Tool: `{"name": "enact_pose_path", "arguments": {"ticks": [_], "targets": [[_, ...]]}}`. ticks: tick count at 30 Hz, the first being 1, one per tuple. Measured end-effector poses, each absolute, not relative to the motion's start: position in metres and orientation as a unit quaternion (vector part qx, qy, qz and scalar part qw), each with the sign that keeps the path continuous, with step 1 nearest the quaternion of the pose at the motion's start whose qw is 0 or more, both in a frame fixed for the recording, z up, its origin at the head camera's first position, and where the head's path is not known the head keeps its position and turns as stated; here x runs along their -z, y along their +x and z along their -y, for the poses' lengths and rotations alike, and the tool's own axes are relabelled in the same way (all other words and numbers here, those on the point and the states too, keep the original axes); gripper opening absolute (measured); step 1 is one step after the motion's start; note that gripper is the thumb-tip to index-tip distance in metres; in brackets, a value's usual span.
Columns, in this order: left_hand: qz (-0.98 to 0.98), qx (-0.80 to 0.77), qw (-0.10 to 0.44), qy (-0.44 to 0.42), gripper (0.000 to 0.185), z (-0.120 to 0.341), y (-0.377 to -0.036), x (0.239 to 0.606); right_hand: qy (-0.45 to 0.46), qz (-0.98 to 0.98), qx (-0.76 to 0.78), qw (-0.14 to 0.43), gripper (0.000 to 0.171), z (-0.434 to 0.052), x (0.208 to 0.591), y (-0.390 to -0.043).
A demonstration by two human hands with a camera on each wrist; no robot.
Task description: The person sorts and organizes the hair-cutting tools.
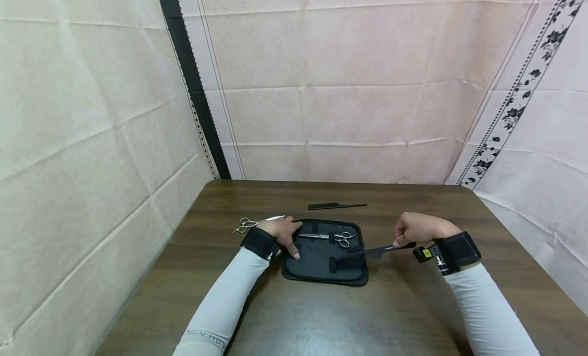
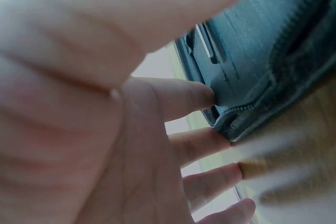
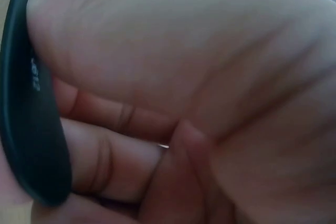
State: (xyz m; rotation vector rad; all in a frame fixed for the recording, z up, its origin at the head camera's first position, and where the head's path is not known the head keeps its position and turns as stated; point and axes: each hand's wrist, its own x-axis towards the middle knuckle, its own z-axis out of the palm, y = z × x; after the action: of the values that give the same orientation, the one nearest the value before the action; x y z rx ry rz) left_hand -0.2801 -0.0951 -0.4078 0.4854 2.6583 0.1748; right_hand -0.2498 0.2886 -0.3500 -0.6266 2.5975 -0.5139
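Observation:
A black zip case (image 1: 303, 269) lies unfolded on the table. My left hand (image 1: 283, 230) rests at its left side, thumb over the inner face; in the left wrist view the fingers (image 2: 202, 142) stretch out beside the zipped edge. My right hand (image 1: 420, 227), to the right of the case, pinches a long, slim black tool (image 1: 374, 251). Its far end reaches over the case near a small strap (image 1: 333, 265). The right wrist view shows its rounded black handle (image 3: 34, 129) with pale lettering; its exact kind is unclear. Silver scissors (image 1: 343, 238) lie inside the case.
Another pair of scissors (image 1: 245, 224) lies left of the case, partly hidden behind my left hand. A black tail comb (image 1: 326, 206) lies beyond the case. The brown wooden table (image 1: 413, 295) meets cloth-covered walls (image 1: 349, 116) at its back and sides.

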Motion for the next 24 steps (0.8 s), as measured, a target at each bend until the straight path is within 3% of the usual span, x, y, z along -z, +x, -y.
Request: {"name": "enact_pose_path", "arguments": {"ticks": [24], "targets": [[-0.961, -0.051, 0.214, 0.169, 0.105, 0.0942, -0.2821, 0.409, -0.212, -0.937, 0.18, 0.212, 0.024, -0.2929, 0.3557, -0.255]]}}
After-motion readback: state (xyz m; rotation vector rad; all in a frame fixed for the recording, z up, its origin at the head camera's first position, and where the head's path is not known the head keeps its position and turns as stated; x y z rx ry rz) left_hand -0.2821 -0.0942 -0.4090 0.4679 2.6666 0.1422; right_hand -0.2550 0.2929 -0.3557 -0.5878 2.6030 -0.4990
